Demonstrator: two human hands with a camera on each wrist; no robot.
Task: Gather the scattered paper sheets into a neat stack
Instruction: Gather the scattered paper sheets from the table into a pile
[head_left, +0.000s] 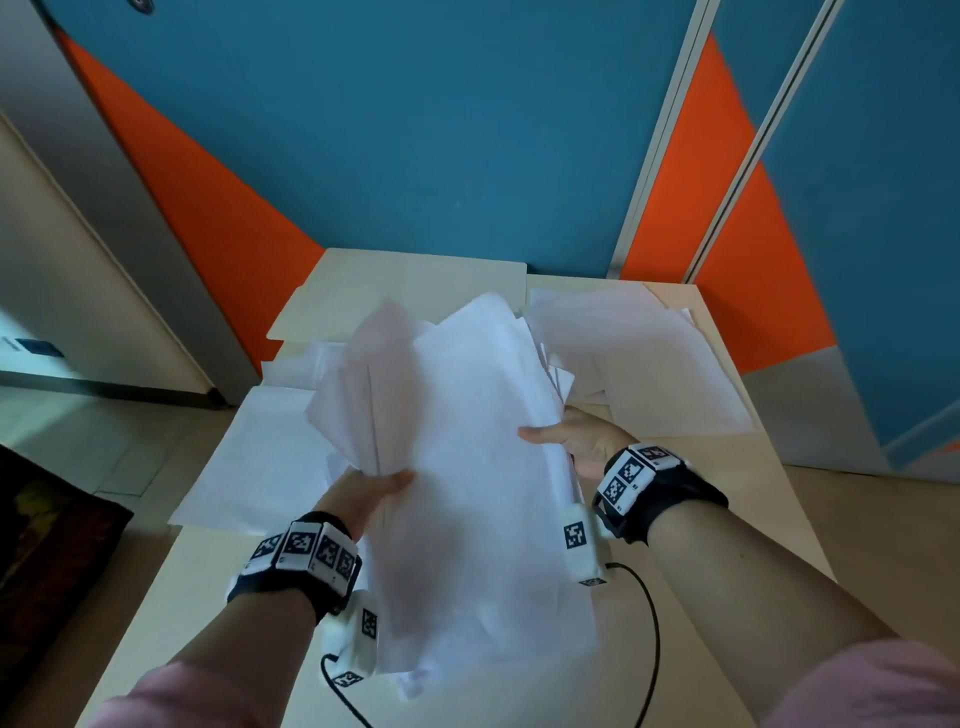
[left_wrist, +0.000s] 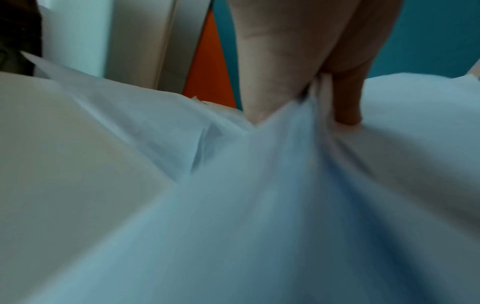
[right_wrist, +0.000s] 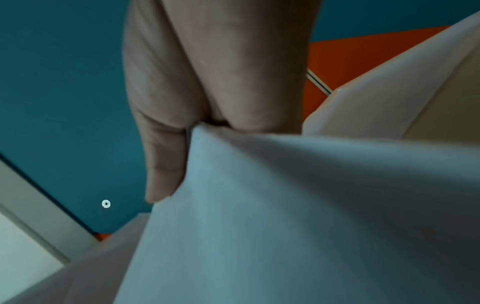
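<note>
A loose bundle of white paper sheets (head_left: 467, 441) is lifted above the table, its edges uneven and splayed. My left hand (head_left: 371, 491) grips its left edge, thumb on top; the left wrist view shows the thumb (left_wrist: 348, 102) pressing the sheets (left_wrist: 259, 205). My right hand (head_left: 569, 441) holds the right edge with the thumb across the top; in the right wrist view the hand (right_wrist: 168, 160) pinches the paper (right_wrist: 285, 205). More sheets lie flat on the table at the left (head_left: 265, 447) and at the far right (head_left: 649, 353).
The pale wooden table (head_left: 182, 597) stands against a blue and orange wall (head_left: 415, 130). A beige folder (head_left: 405, 286) lies at its far end. A black cable (head_left: 652, 623) loops over the near edge. Floor and a dark rug (head_left: 47, 545) are to the left.
</note>
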